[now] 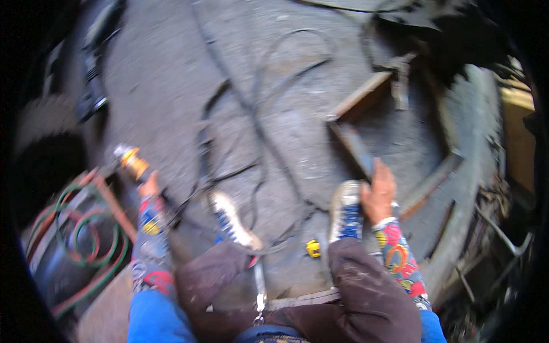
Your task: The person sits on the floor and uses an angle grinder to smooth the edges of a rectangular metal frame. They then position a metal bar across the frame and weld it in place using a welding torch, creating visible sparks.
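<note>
At the left, my left hand (149,186) is wrapped round a yellow angle grinder (135,163), whose metal head points away from me. Blur hides its finer parts. My right hand (378,193) lies with fingers stretched out beside the near left bar of a square frame of rusty angle iron (350,147). The fingertips seem to touch that bar, and no tool shows in this hand. A clamp-like metal piece (402,86) sits at the frame's far side.
Dark cables (251,108) wind across the concrete floor, some close to my shoes (346,211). A small yellow object (313,248) lies between my feet. Red and green hoses (86,240) are coiled at the left, near a tyre (48,131). Metal scraps (492,228) crowd the right.
</note>
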`<state>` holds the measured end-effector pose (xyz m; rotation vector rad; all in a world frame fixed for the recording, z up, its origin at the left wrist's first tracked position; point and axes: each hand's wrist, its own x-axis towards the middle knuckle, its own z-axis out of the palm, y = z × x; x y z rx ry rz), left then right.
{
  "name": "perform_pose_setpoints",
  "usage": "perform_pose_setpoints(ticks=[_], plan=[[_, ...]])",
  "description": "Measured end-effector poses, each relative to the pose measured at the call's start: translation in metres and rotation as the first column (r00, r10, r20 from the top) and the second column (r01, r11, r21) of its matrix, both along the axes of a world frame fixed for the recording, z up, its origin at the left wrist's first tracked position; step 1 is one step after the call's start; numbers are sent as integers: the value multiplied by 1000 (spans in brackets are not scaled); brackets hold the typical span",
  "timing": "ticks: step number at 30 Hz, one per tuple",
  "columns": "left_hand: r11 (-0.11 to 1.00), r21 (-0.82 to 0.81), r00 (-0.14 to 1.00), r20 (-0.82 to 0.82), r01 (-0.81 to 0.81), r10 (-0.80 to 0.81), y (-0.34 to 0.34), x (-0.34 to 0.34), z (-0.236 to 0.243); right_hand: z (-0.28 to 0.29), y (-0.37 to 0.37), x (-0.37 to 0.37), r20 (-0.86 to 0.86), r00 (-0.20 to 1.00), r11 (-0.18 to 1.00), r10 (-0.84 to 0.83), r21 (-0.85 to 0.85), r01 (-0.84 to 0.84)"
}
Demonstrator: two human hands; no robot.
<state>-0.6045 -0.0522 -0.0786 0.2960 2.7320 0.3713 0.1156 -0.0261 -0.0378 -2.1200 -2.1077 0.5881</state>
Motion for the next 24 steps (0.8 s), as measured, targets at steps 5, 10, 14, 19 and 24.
perform_pose_setpoints(ticks=[5,10,14,19,24], plan=[[967,-232,992,-94,-105,85,-15,-46,-41,11,14,5,-45,999,996,-15,-84,11],[958,20,915,303,-287,268,-1,-48,-50,4,28,4,-1,1000,991,10,-132,-11],[941,-95,834,442,-323,331,30,-35,-32,5,26,-9,83,996,993,11,-119,-1],[798,322,737,643,-510,211,62,43,27,20,25,-25,244,970,997,-16,-65,33],[885,360,547,823,-296,-152,82,154,129,53,20,-60,-35,999,978,27,208,-19]])
